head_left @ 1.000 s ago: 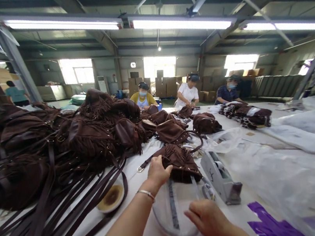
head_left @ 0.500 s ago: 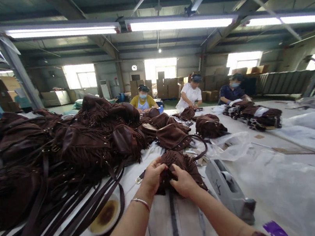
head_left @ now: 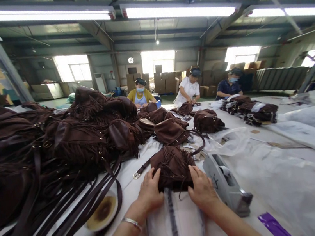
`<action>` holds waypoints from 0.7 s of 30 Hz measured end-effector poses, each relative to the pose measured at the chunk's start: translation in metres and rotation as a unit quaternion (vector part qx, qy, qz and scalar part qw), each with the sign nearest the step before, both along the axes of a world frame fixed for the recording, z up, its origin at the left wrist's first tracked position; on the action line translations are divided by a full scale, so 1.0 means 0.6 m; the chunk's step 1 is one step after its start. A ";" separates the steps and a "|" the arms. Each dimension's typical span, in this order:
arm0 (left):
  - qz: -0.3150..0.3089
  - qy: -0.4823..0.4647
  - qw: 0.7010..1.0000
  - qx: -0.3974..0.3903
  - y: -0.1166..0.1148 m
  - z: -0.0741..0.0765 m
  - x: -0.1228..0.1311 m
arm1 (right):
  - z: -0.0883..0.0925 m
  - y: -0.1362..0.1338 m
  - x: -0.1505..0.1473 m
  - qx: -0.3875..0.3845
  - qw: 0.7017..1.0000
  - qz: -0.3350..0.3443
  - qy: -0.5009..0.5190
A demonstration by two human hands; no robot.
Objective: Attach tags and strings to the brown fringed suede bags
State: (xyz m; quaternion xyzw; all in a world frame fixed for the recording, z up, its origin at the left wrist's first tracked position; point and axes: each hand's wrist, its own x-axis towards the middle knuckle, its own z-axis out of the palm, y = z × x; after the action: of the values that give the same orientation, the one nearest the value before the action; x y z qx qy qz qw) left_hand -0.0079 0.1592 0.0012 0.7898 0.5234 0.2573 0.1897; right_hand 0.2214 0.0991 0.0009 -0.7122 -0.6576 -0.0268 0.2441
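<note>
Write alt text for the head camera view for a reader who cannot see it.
The left hand and right hand press on a brown fringed bag by a clear pouch on a white table. A heap of similar bags lies left, a tape dispenser right; three people work beyond.

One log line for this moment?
left hand: holds fringed bag | right hand: holds fringed bag | tape dispenser: beside right hand

Wall clock (head_left: 130, 60) on the grey far wall, taken as reference. Left of clock: bright window (head_left: 72, 67). Right of clock: a brighter opening (head_left: 158, 59), then a second window (head_left: 241, 55) farther right. Below-right of clock: stacked cardboard boxes (head_left: 167, 83). Above clock: lit fluorescent tubes (head_left: 178, 11) under a dark steel roof. Far left of clock: steel column (head_left: 0, 58).
</note>
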 end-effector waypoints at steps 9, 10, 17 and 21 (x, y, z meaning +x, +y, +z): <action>0.059 0.076 0.994 0.055 -0.069 0.037 -0.022 | 0.026 -0.014 0.023 -0.087 0.987 -0.035 -0.130; 0.057 0.073 0.994 0.054 -0.090 0.037 -0.032 | 0.023 -0.030 0.026 -0.087 0.987 -0.026 -0.132; 0.083 0.081 0.993 -0.004 -0.175 0.014 -0.071 | -0.002 -0.114 0.012 -0.118 0.979 0.008 -0.164; 0.070 0.106 0.992 -0.012 -0.181 0.024 -0.084 | 0.026 -0.124 0.004 -0.118 0.985 0.024 -0.125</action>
State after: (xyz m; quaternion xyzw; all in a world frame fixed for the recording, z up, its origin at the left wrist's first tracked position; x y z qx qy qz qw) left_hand -0.0582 0.0505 0.0155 0.7717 0.5976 0.1785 0.1245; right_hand 0.2240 0.0247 0.0167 -0.7107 -0.6988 -0.0323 0.0747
